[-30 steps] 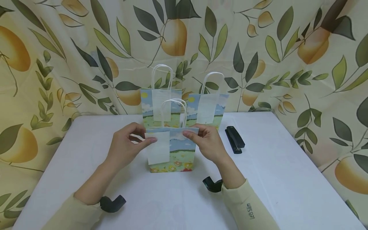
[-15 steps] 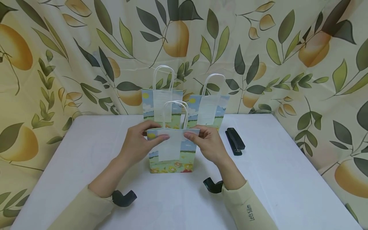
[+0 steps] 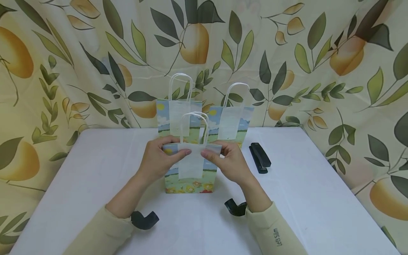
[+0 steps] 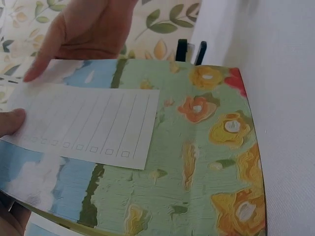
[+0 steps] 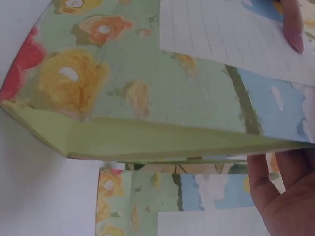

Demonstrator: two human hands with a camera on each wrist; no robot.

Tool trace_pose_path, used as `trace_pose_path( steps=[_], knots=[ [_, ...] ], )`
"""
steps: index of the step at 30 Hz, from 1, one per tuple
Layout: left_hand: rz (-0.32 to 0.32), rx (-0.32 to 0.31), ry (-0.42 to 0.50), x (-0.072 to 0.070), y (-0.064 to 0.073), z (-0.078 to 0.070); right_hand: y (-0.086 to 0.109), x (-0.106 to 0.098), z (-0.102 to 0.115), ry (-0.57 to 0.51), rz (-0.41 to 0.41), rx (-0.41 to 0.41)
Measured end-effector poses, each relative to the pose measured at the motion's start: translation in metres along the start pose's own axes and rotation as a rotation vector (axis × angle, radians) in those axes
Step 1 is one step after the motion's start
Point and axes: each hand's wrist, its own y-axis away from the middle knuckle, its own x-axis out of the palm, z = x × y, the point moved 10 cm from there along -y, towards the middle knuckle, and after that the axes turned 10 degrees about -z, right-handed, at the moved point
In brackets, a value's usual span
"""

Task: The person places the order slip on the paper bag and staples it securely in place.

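Note:
A small paper gift bag (image 3: 189,186) printed with sky, meadow and flowers stands upright at the middle of the white table. A white paper sheet (image 3: 190,166) lies against its upper front; the left wrist view shows ruled lines and small checkboxes on this sheet (image 4: 93,120). My left hand (image 3: 156,159) pinches the bag's top left, its thumb on the sheet's upper left and its fingers behind the rim. At the top right, my right hand (image 3: 234,163) pinches the bag likewise, thumb at the sheet's upper right edge. The fingers behind the rim are partly hidden.
Two matching bags, a left one (image 3: 162,122) and a right one (image 3: 245,124), stand behind, each with white handles and a white sheet on its front. A black stapler (image 3: 260,157) lies to the right. A fruit-patterned curtain (image 3: 95,71) hangs behind the table.
My left hand has moved right, sliding the sheet from the bag's left side to its middle under the handle. The right thumb has shifted slightly left onto the sheet's edge.

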Motion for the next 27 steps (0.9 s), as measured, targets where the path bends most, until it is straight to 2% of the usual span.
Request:
trace_pose_path(
  steps=[5, 10, 14, 20, 27],
  knots=[
    [0.024, -0.025, 0.029, 0.002, 0.0, 0.004, 0.001, 0.001, -0.001, 0.016, -0.039, 0.006],
    [0.095, -0.072, 0.081, 0.005, -0.001, 0.012, 0.002, -0.001, -0.001, 0.04, -0.055, 0.007],
    [0.143, -0.06, 0.084, 0.005, 0.001, 0.014, 0.002, 0.0, -0.002, 0.043, -0.046, 0.002],
    [0.116, 0.013, 0.069, 0.005, 0.001, 0.009, 0.003, 0.0, -0.004, 0.054, -0.048, 0.01],
    [0.079, 0.042, 0.077, 0.003, 0.0, 0.008, -0.001, -0.001, -0.001, 0.056, -0.051, -0.007]
  ],
)
